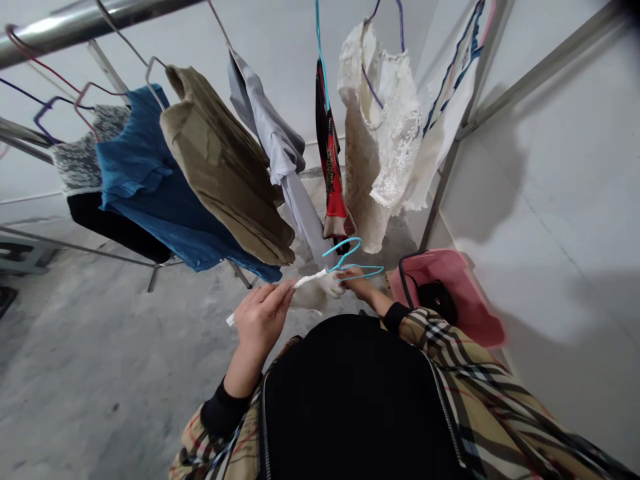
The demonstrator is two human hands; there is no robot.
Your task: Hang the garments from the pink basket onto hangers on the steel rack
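A light-blue wire hanger (353, 265) is between my hands, its hook pointing up and its right arm bare. White fabric covers the hanger's left side; this white garment (311, 297) hangs down below it. My left hand (264, 313) is closed, pinching the garment along its upper edge, with a bit of white cloth showing beyond the fingers on the left. Close to the hanger's middle, my right hand (356, 281) is closed at the garment's edge beside the wire. Its fingertips are partly hidden, so exactly what they pinch is hard to see.
Above runs a metal rail (95, 27) with clothes on hangers: a blue top (145, 167), a brown shirt (220, 167), a grey garment (275, 133), a red-and-black garment (335, 180) and a white lace top (395, 120). A pink basket (475, 300) holding something dark stands right, by the wall.
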